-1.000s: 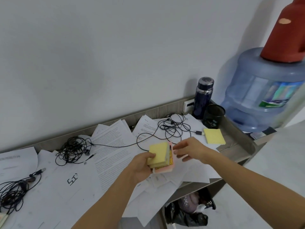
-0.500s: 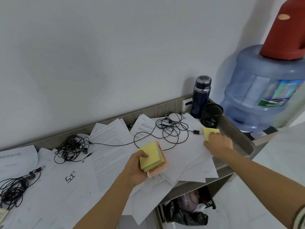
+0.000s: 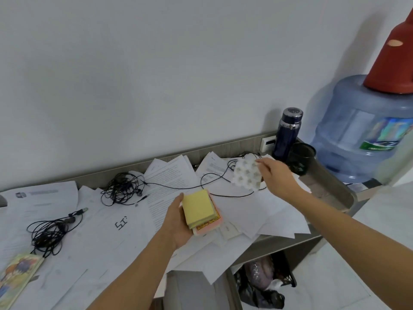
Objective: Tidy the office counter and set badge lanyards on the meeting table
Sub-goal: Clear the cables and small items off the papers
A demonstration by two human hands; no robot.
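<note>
Left hand (image 3: 176, 222) has its fingers curled round a stack of sticky notes (image 3: 197, 208), yellow on top, pink underneath, dead centre of the frame over the paper-covered desk (image 3: 333, 191). Right hand (image 3: 278, 177) pinches a white patterned pad (image 3: 247, 176) by its edge, right of centre near the dark bottle (image 3: 288, 133).

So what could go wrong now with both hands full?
The left hand grips a pad stack from one side; its lower pink pads could slip out. The right hand holds a white patterned pad above a black cable, which might snag. Papers overhanging the counter edge could slide off.
</note>
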